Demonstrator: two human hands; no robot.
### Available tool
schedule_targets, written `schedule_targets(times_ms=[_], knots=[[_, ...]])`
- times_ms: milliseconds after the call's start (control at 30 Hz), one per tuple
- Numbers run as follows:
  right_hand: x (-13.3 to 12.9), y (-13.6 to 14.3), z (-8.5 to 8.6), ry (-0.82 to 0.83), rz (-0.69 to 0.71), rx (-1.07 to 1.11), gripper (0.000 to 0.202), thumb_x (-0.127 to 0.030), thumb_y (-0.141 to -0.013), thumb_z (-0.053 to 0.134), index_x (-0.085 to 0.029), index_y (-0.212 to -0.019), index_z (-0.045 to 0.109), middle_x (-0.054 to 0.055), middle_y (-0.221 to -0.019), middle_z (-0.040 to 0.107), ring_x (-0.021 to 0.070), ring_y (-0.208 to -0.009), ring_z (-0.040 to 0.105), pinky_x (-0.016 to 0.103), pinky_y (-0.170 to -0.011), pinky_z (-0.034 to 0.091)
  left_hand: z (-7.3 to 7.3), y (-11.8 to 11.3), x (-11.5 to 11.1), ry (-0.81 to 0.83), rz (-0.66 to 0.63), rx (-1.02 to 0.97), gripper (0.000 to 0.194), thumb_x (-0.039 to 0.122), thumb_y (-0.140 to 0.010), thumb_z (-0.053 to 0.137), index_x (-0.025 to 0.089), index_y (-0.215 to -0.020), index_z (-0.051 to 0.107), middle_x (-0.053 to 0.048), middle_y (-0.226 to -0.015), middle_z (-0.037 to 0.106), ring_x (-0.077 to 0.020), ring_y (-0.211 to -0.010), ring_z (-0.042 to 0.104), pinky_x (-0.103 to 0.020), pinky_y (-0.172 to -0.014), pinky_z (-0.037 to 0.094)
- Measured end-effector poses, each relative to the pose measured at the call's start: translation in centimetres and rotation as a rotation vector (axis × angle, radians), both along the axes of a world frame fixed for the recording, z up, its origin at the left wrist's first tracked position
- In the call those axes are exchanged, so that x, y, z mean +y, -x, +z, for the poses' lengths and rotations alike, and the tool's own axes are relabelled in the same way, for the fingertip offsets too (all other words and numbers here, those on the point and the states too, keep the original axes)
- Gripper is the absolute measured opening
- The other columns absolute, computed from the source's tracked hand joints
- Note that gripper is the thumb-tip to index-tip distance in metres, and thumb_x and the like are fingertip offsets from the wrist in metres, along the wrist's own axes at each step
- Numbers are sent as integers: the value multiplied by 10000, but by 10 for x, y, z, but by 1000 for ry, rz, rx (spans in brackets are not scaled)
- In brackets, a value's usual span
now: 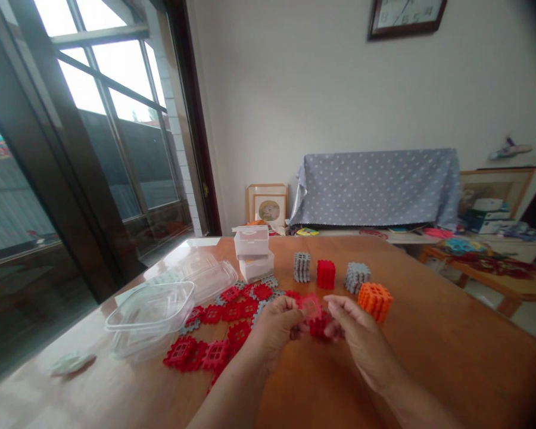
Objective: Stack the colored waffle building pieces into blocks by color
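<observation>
My left hand (274,328) is closed, its thumb and fingers pinching a red notched plastic tile (311,306) that is smeared by motion. Just right of it, my right hand (361,339) has its fingers curled against darker red notched tiles (319,327), held just below the blurred tile. How these pieces join is too blurred to tell. Beyond my hands stand a red cube (326,274) of such tiles, two grey cubes (302,267) and an orange cube (375,301), the orange one nearest my right hand. Loose red tiles (215,354) lie left of my left hand, with some grey ones among them.
Clear plastic tubs (149,307) and lids (209,277) are on the left of the wooden table (433,333). Two small white boxes (252,244) are stacked at the back. A pale flat object (72,363) lies near the left edge. A polka-dot cloth (375,187) hangs beyond the table.
</observation>
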State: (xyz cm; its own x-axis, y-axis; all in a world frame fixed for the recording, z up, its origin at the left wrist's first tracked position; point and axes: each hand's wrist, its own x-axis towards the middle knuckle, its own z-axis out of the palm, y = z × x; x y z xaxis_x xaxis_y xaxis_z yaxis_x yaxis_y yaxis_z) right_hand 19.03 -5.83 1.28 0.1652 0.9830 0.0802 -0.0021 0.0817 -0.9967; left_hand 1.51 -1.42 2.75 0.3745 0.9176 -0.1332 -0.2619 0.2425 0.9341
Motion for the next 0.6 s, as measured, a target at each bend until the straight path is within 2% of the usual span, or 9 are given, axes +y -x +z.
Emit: schedule_targets(times_ms=[100,200,333,467,600], knots=[[2,0,-3,-32,6,-78,483,-530,-927,566,-207,-1284,532,77,-1047,696,197,-824,667,314,-702,521,0,0,1,85,-1,-94,284,247,-702,784,175,-857,557,-42,-775,693,-136,-695,647,-251,-681,458],[2,3,-8,-137,-25,-294,607,-480,-856,664,-232,-1380,481,114,-1271,639,234,-992,670,375,-855,552,0,-1,-2,112,-14,-148,291,244,-724,781,181,-869,536,-32,-782,689,-132,-700,652,-259,-703,474],[4,6,-17,-185,-105,-543,687,-449,-801,721,-256,-1410,467,95,-1231,663,258,-998,681,407,-860,566,-10,-8,-2,114,-40,-184,315,267,-728,790,195,-847,507,13,-739,643,-119,-670,621,-268,-703,477],[7,2,-19,-242,-151,-669,565,-419,-824,691,-253,-1338,525,87,-1213,665,246,-959,689,392,-835,572,-22,-13,4,169,-57,-131,367,279,-684,825,196,-817,493,8,-724,646,-126,-656,612,-287,-705,481],[8,-8,-14,-272,-141,-783,486,-369,-856,635,-246,-1320,562,88,-1209,679,241,-966,685,398,-887,553,-19,-13,2,189,-77,-109,348,325,-688,831,178,-823,546,-35,-768,689,-150,-699,653,-290,-727,482]])
